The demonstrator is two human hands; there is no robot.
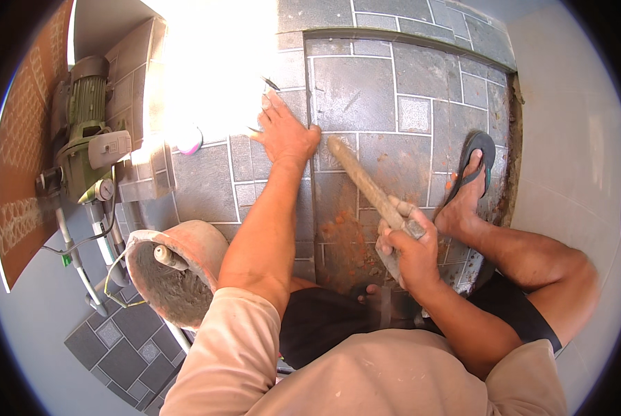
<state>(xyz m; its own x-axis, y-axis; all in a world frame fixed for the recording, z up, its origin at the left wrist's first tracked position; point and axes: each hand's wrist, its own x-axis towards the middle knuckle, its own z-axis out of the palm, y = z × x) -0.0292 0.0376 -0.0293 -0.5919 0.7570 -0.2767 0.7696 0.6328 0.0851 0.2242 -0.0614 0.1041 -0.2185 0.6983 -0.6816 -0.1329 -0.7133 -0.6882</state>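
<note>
My left hand (286,133) lies open on the grey patterned floor tiles (355,87), palm down with the fingers spread. Just beyond its fingertips is a small dark, thin thing (271,84), half lost in glare. In my right hand (409,246) I grip a wooden-handled hammer (366,184) close to its grey head, which my fingers partly hide. The bare end of the handle points forward and left, over the tiles beside my left hand. Whether that end touches the floor I cannot tell.
A bucket (206,239) of grey mortar, with a handle sticking out, stands at my left. Beyond it are a green motor pump (88,125) and pipes (102,239). A pink-and-white round thing (191,141) sits left. My sandalled foot (473,170) is by the right wall (567,152).
</note>
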